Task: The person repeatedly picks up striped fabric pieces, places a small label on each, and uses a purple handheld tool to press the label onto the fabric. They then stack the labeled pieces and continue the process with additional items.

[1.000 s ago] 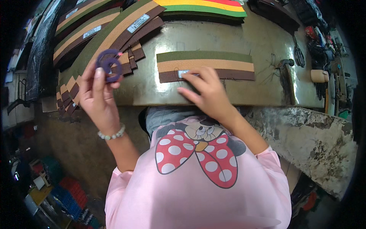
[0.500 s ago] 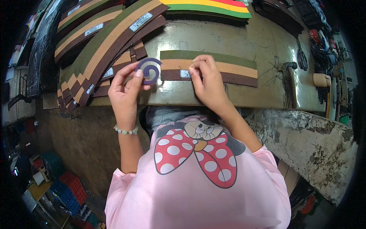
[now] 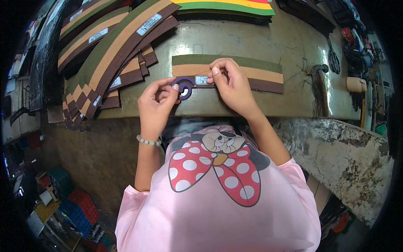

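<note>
A flat strip of green, tan and brown striped webbing (image 3: pixel 263 75) lies crosswise on the table in front of me, with a small pale label (image 3: pixel 201 79) on its brown band. My left hand (image 3: pixel 157 103) pinches a dark purple mosquito coil (image 3: pixel 179 80) between thumb and fingers, over the strip's lower left part beside the label. Just right of the label, my right hand (image 3: pixel 230 82) is closed in a pinch above the strip. A fine thread (image 3: pixel 205 73) seems to run from the webbing to those fingertips, though it is hard to make out.
Stacks of similar striped strips (image 3: pixel 109 52) fan out at the left. A pile of red, yellow and green webbing (image 3: pixel 226 11) lies at the back. Dark strips (image 3: pixel 306 16) sit at the far right, and a metal fitting (image 3: pixel 320 69) stands on the table (image 3: pixel 142 103).
My left hand has moved right and slightly down, bringing the coil from beside the strip to its lower edge near the label. My right hand stays pinched in nearly the same place.
</note>
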`<state>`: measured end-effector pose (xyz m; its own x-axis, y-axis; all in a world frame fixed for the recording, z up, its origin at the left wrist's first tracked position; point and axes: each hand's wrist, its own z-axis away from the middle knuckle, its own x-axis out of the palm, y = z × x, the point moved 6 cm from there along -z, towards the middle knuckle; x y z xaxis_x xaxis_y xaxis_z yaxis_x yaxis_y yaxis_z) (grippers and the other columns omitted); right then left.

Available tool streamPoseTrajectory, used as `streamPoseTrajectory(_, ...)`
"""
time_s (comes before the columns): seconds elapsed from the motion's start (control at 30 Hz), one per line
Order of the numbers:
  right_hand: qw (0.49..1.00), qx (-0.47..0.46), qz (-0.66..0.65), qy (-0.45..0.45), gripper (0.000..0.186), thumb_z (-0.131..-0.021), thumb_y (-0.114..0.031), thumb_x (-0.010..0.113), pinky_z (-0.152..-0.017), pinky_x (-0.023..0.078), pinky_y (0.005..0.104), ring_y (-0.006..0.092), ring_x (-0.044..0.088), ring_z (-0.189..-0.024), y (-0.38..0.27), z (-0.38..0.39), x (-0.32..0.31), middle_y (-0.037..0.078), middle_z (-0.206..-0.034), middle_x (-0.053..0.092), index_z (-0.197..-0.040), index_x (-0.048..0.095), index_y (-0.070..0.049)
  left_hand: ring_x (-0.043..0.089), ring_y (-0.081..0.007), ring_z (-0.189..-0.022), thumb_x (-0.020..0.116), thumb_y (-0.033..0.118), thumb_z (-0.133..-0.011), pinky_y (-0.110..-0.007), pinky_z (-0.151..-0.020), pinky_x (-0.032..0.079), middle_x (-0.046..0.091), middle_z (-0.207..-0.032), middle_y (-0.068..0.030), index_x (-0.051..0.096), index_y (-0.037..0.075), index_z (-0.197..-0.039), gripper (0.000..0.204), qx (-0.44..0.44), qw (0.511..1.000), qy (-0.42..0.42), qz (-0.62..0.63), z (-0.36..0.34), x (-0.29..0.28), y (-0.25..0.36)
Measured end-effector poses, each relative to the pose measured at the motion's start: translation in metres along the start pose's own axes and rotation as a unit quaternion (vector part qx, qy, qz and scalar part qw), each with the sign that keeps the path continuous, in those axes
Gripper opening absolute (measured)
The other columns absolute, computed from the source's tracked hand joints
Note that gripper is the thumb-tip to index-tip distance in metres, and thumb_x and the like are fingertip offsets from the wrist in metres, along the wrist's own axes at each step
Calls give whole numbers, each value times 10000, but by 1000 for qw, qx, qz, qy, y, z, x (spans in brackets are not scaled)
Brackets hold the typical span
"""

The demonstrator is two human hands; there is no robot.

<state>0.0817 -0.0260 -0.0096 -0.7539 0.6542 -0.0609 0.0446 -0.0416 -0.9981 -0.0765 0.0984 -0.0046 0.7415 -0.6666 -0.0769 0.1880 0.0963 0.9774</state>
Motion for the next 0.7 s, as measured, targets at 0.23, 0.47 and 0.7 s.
streamPoseTrajectory(0.23,999,-44,29,7,99,-993,-50,530,-748,520,227,93,616,-828,-5,2,0,58,-972,552,-994,550,47,599,-39,-699,679,32,-904,-195,-635,541,628,-838,-29,651,-62,-1094,213,0,1000,6,-15,0,1,0)
streamPoseTrajectory(0.47,996,-54,66,11,95,-988,-41,529,-715,512,222,97,616,-812,-6,1,0,70,-1000,540,-979,547,52,627,-59,-701,679,59,-916,-191,-644,531,644,-845,-34,634,-70,-1123,248,-19,998,27,49,-6,-2,5)
streamPoseTrajectory(0.7,994,-70,88,11,89,-986,-29,518,-724,526,230,115,631,-831,3,2,-2,87,-1034,533,-973,529,58,635,-69,-681,673,54,-912,-197,-631,536,646,-818,-34,637,-80,-1103,236,15,999,41,11,-21,12,6)
